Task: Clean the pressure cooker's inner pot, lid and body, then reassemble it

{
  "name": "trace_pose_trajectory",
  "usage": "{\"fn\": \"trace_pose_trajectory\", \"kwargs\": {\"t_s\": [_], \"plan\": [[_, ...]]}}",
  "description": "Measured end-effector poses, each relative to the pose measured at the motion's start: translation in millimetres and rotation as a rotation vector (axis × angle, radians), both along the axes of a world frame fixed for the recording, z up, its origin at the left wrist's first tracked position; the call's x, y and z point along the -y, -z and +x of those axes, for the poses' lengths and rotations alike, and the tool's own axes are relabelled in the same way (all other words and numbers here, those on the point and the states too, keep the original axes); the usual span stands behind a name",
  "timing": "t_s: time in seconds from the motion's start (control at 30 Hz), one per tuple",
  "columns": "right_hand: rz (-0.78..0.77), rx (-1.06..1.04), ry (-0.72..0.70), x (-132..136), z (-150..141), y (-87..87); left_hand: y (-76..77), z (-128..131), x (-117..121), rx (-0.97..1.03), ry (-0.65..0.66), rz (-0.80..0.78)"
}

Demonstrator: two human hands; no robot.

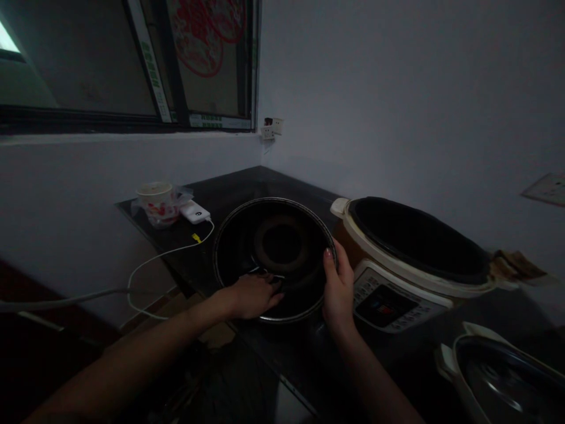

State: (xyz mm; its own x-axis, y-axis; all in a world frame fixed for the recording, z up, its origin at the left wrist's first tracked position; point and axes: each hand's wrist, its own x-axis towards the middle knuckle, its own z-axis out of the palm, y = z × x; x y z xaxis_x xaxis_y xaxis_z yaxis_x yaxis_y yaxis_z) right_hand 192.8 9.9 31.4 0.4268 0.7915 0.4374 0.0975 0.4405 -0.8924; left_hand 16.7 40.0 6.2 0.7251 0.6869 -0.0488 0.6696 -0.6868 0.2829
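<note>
Left hand reaches palm-down into round black metal-rimmed pot, fingers extended; can't tell if it holds anything. Right hand clasps the pot's right rim, thumb inside. Pot interior dark, dull brownish ring around the base, near the black countertop's front edge.

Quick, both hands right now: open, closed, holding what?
Left hand: reaching into the dark pot, palm down; too dark to tell whether it holds anything.
Right hand: closed on the dark pot's right side, thumb inside.
</note>
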Motion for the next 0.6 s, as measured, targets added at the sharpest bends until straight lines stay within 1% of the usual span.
{"fn": "trace_pose_trajectory", "kwargs": {"t_s": [0.1, 0.2, 0.27, 0.4, 0.43, 0.5, 0.6], "plan": [[-0.006, -0.059, 0.009, -0.3, -1.5, 2.2, -8.4, 17.3, 9.7, 0.052, 0.029, -0.245], [-0.033, -0.152, 0.014, -0.8, -2.6, 4.5, -18.9, 36.5, 20.7, 0.237, 0.043, -0.422], [-0.040, -0.206, 0.004, -0.5, -3.6, 4.8, -22.3, 50.5, 26.3, 0.431, 0.008, -0.532], [-0.042, -0.269, -0.025, 3.1, -6.2, 2.1, -23.7, 77.4, 34.3, 0.930, -0.147, -0.789], [-0.055, -0.273, -0.026, 4.6, -7.0, 1.1, -25.4, 83.2, 35.9, 1.044, -0.178, -0.835], [-0.082, -0.262, -0.016, 7.4, -8.7, -0.5, -32.8, 93.6, 38.0, 1.224, -0.206, -0.874], [-0.076, -0.217, -0.007, 10.0, -11.1, -1.4, -51.9, 106.3, 36.6, 1.425, -0.211, -0.895]]}}
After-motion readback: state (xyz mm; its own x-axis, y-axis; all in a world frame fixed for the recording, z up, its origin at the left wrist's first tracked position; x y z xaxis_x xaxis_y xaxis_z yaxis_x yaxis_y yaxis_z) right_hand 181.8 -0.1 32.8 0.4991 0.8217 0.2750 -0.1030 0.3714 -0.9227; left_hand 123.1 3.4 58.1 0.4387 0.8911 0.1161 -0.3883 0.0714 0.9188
